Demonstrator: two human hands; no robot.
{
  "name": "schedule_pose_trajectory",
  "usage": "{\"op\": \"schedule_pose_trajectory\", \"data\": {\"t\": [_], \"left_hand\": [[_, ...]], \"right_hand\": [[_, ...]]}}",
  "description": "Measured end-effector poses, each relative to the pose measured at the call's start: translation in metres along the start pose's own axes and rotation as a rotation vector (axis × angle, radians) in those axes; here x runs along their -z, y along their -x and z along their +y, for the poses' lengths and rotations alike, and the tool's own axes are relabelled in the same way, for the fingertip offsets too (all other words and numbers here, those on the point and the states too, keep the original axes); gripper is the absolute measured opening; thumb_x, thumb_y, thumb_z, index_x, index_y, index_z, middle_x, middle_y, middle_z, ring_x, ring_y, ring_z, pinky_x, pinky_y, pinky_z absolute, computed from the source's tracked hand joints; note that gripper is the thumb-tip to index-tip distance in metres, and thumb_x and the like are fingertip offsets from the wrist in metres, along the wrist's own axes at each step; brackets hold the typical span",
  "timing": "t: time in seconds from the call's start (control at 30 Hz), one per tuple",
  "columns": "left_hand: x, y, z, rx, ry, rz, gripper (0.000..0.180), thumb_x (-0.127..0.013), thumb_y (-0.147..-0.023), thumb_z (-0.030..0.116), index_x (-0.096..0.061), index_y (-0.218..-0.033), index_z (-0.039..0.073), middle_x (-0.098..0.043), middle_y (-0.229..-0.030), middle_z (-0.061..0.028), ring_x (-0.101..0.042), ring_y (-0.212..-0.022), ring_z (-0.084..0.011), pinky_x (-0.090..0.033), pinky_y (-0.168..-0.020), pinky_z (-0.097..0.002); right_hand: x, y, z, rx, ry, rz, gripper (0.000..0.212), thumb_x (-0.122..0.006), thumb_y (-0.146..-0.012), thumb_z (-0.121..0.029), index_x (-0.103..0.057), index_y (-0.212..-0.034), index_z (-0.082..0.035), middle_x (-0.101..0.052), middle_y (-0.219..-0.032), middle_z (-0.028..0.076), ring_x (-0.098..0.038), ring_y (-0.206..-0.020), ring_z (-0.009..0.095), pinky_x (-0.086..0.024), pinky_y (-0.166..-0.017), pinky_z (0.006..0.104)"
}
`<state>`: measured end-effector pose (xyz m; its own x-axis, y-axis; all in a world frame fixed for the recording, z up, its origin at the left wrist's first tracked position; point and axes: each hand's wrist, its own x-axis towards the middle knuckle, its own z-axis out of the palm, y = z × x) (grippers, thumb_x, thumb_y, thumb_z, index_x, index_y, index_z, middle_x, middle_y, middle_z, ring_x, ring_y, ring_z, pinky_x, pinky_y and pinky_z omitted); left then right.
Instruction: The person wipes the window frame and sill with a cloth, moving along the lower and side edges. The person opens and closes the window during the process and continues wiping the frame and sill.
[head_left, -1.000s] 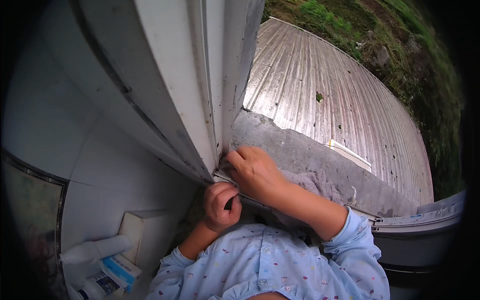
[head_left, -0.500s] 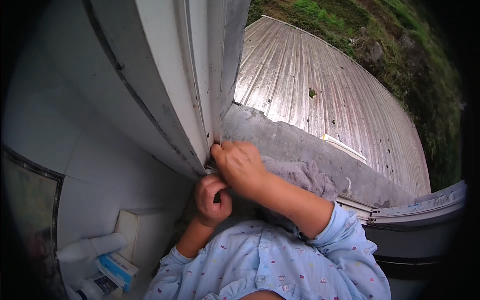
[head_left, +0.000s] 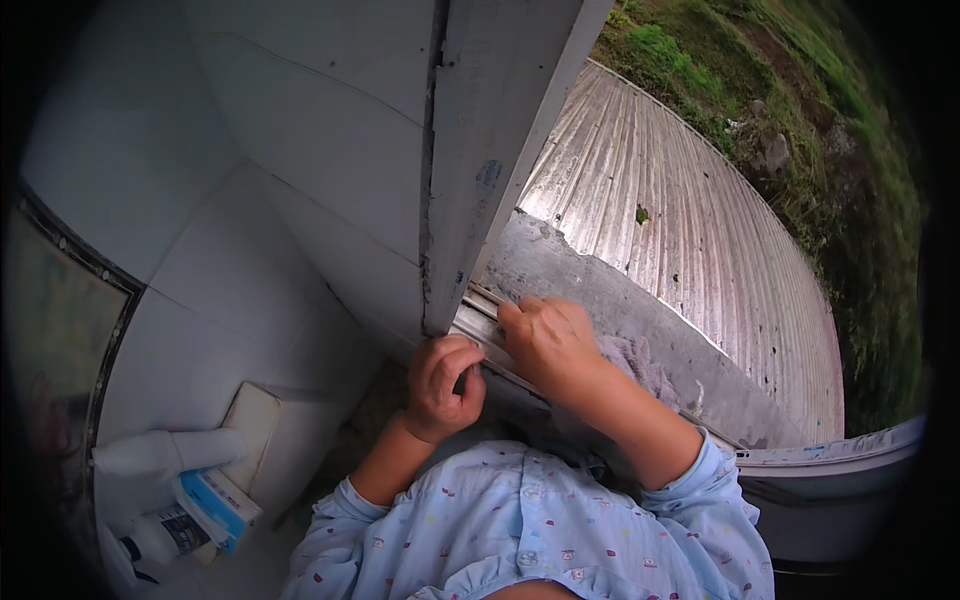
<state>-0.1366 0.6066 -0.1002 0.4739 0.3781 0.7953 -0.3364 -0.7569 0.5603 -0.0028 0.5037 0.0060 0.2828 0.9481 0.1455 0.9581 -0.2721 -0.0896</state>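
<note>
Below the foot of the upright window frame [head_left: 478, 150], my left hand [head_left: 440, 385] is closed, its fingers curled toward the thumb; whatever it may hold is hidden. My right hand [head_left: 550, 340] bends over the metal sliding track [head_left: 482, 318] at the sill, fingers closed and pointing down. Its fingertips are out of sight, so I cannot make out what they grip. Partly under my right forearm lies a crumpled grey cloth [head_left: 645, 368], resting against the concrete ledge [head_left: 590, 280].
White tiled wall [head_left: 310, 150] rises on the left. In the lower left corner are a white box [head_left: 252, 425], a blue-and-white carton [head_left: 222, 508] and a white bottle [head_left: 165, 535]. Outside lie a ribbed metal roof [head_left: 690, 240] and a grassy slope [head_left: 690, 75].
My right hand has moved right, away from the foot of the frame, uncovering part of the track. The left hand stays by the frame's lower corner. The view has shifted.
</note>
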Motion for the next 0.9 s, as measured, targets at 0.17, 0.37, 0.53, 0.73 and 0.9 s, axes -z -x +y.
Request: {"op": "schedule_pose_trajectory", "data": {"t": [0.17, 0.37, 0.53, 0.73, 0.9], "left_hand": [[0.000, -0.001, 0.002, 0.009, 0.024, 0.008, 0.033, -0.064, -0.078, -0.008, -0.061, -0.109, 0.005, -0.064, -0.100, -0.0136, -0.065, -0.089, -0.0326, -0.053, -0.081, -0.0410], [-0.005, -0.004, 0.006, 0.010, 0.031, -0.010, 0.035, -0.065, -0.078, -0.004, -0.060, -0.112, 0.003, -0.062, -0.102, -0.0149, -0.063, -0.090, -0.0332, -0.053, -0.082, -0.0417], [-0.002, -0.003, 0.006, 0.023, 0.073, -0.014, 0.035, -0.065, -0.079, -0.002, -0.059, -0.113, 0.002, -0.062, -0.102, -0.0160, -0.062, -0.092, -0.0348, -0.053, -0.084, -0.0437], [0.000, -0.002, 0.007, 0.010, 0.077, -0.010, 0.034, -0.066, -0.078, -0.002, -0.060, -0.111, 0.002, -0.062, -0.102, -0.0174, -0.063, -0.093, -0.0362, -0.054, -0.086, -0.0439], [0.005, -0.003, 0.005, 0.008, 0.063, -0.023, 0.032, -0.064, -0.078, -0.004, -0.059, -0.109, 0.000, -0.063, -0.102, -0.0185, -0.064, -0.093, -0.0363, -0.054, -0.086, -0.0429]], "right_hand": [[0.015, 0.032, 0.010, -0.055, 0.044, -0.089, 0.007, -0.066, -0.078, -0.009, -0.061, -0.083, -0.006, -0.067, -0.077, 0.016, -0.069, -0.074, 0.035, -0.055, -0.064, 0.0443], [0.022, 0.050, 0.018, 0.007, 0.079, -0.141, 0.006, -0.065, -0.078, -0.009, -0.061, -0.081, -0.007, -0.068, -0.079, 0.015, -0.069, -0.076, 0.034, -0.055, -0.066, 0.0434], [0.008, 0.017, 0.014, 0.168, 0.041, -0.079, 0.008, -0.066, -0.078, -0.011, -0.062, -0.082, -0.007, -0.068, -0.080, 0.015, -0.070, -0.076, 0.034, -0.056, -0.066, 0.0427], [-0.012, -0.027, 0.001, 0.152, -0.099, 0.077, 0.008, -0.066, -0.078, -0.011, -0.064, -0.083, -0.006, -0.068, -0.078, 0.015, -0.071, -0.075, 0.036, -0.056, -0.065, 0.0446], [0.000, -0.006, 0.008, 0.036, -0.034, -0.102, 0.005, -0.065, -0.081, -0.012, -0.063, -0.081, -0.007, -0.069, -0.080, 0.014, -0.070, -0.077, 0.037, -0.054, -0.066, 0.0475]]}}
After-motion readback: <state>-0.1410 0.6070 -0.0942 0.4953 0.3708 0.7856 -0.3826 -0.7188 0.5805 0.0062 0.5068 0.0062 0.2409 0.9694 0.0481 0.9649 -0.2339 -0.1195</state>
